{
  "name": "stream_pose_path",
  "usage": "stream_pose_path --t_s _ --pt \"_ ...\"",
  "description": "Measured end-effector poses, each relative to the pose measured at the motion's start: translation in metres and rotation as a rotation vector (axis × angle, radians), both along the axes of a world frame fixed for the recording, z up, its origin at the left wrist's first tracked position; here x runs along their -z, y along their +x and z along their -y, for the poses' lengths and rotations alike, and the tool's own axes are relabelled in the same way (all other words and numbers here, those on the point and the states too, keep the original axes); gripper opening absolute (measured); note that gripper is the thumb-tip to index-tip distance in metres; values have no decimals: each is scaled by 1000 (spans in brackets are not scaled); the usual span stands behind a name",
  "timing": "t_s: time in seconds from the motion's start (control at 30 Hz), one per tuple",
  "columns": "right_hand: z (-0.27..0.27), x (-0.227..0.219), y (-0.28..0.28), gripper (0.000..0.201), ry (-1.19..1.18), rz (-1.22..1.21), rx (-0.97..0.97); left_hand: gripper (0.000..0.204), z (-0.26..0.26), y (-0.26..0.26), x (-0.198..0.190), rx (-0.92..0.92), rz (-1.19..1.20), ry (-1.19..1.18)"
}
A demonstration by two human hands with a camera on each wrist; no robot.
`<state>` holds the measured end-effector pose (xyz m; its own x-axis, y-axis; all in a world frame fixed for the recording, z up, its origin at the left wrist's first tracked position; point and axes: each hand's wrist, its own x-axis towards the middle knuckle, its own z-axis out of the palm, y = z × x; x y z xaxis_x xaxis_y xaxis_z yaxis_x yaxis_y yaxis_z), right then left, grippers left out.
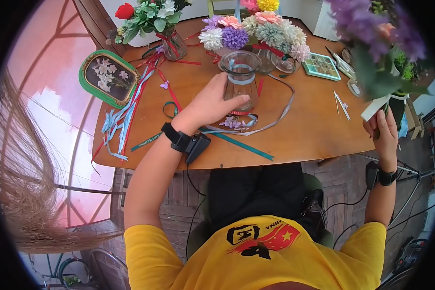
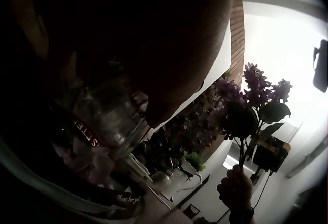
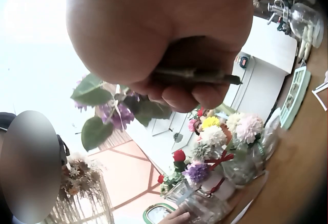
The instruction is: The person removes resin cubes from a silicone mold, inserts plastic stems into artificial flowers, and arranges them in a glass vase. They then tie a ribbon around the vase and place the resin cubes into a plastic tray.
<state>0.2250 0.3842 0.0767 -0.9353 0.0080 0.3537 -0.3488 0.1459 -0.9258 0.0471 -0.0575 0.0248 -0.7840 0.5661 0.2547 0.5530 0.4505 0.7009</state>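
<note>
My left hand [image 1: 209,105] holds a clear glass vase [image 1: 240,90] on the wooden table, thumb across its front and fingers round its far side. A pale blue ribbon [image 1: 240,80] circles the vase's neck. In the left wrist view the vase is dark and partly hidden by the hand. My right hand [image 1: 385,133], out past the table's right side, grips the stems of purple flowers [image 1: 367,29] with green leaves. The cut stem end [image 3: 233,79] pokes out of the fist in the right wrist view. Small purple blossoms [image 1: 233,123] lie near the vase's base.
Vases of mixed flowers [image 1: 275,36] and red roses [image 1: 125,11] stand at the back. Loose ribbons [image 1: 126,116] trail beside a green oval picture frame [image 1: 110,78]. A teal ribbon [image 1: 241,146] lies near the front edge. Rightward are a compartment box [image 1: 322,66] and white sticks [image 1: 342,104].
</note>
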Motion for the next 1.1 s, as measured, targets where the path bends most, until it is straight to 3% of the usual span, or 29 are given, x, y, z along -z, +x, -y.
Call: stream_pose_path --t_s 0.07,0.23,0.37,0.5,0.6,0.73,0.8,0.93,1.1 --pt "25 -9 -2 20 -150 -59 32 70 -8 9 -8 56 -13 16" --pt "52 -26 -18 20 -226 -205 -164 66 -29 18 -15 136 16 52" --pt "71 -32 -29 27 -148 -188 43 66 -42 17 -12 158 42 54" --pt "118 -49 -44 25 -267 -85 332 68 -52 18 -12 163 53 32" --pt "118 -57 -60 26 -73 -160 196 71 -59 17 -14 161 152 -34" --pt "131 -63 -85 27 -70 -205 78 73 -55 18 -19 170 71 -33" --pt "129 -57 -98 29 -10 -165 170 75 -44 9 -5 122 -98 21" --pt "137 -49 -114 34 66 -88 123 69 -10 16 -28 64 48 -53" --pt "153 -43 -129 36 143 -80 68 56 6 25 -35 39 52 -26"
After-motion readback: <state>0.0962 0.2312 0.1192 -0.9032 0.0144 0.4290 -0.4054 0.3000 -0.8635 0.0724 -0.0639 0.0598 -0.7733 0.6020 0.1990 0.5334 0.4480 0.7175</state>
